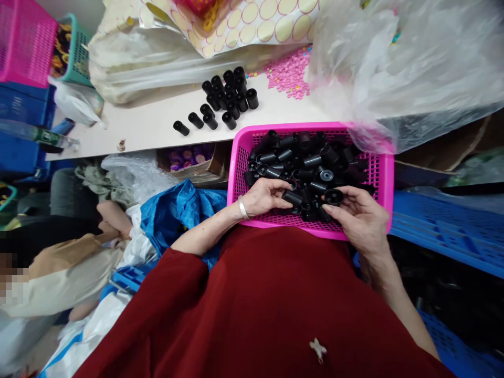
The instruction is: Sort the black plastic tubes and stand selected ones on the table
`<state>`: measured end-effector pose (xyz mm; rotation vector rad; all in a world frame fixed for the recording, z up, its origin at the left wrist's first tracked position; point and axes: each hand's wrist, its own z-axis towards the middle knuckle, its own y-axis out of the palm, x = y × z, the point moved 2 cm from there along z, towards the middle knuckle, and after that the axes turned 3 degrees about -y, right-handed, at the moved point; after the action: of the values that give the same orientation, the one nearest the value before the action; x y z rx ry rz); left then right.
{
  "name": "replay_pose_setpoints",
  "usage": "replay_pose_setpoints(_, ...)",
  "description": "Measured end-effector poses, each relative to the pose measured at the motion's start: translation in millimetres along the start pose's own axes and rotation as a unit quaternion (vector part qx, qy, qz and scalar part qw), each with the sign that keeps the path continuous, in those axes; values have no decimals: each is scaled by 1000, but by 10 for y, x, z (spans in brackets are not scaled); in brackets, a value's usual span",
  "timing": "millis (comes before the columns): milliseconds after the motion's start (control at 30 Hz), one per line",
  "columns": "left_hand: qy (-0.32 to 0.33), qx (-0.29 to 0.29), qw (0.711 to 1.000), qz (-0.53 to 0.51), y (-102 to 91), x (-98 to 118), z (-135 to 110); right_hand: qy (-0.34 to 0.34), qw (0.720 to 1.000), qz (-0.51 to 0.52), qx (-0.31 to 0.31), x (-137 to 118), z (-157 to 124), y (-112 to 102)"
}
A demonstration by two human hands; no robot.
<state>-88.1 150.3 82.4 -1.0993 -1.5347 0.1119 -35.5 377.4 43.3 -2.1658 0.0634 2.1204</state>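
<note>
Black plastic cylinders lie heaped in the bright pink plastic mesh basket below my grip, close against me, presumably for easy reach. My right hand pinches one, end upward; my left hand grasps another. Beyond both hands, more stand on the white tabletop.

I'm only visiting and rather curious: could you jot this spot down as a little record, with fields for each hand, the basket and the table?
Left hand: pinches one end of a black cylinder
Right hand: holds another black cylinder, one end facing the camera
Pink basket: before the person, with many black cylinders jumbled inside
White table: beyond the basket; bears a group of upright black cylinders, with small pink pieces to their right
</note>
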Motion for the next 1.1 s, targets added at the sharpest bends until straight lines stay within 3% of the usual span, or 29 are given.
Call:
replay_pose_setpoints(100, 29, 1, 990, 135, -16, 155, 20, -8, 1000, -12, 16, 7, 21, -31)
replay_pose_setpoints(200, 105, -124, 964, 209, 170, 398, 109, -16, 999, -18, 29, -6, 37, -88)
replay_pose_setpoints(267, 85, -194, 949, 235, 362, 509, 196, -14, 999, -18, 35, -28, 35, -119)
replay_pose_setpoints(400, -4, -240, 934, 264, 653, 575, 339, -8, 998, -12, 55, -67, 4, -150)
replay_pose_setpoints(600, 22, -252, 926, 280, 600, 524, 302, -2, 999, -7, 36, -66, -57, -165)
replay_pose_setpoints(733, 29, -229, 942, 242, 522, 413, 205, 1, 999, 1, 39, -52, -82, -173)
replay_pose_setpoints(900, 30, -226, 966, 118, 471, 240, 136, 3, 999, 14, 37, -22, -106, -184)
replay_pose_setpoints(1033, -2, -167, 985, -50, 403, 133, 145, -19, 999, -45, -15, -48, -142, -167)
replay_pose_setpoints(1100, -3, -149, 986, -78, 393, 113, 149, -30, 995, -79, -47, -65, -154, -145)
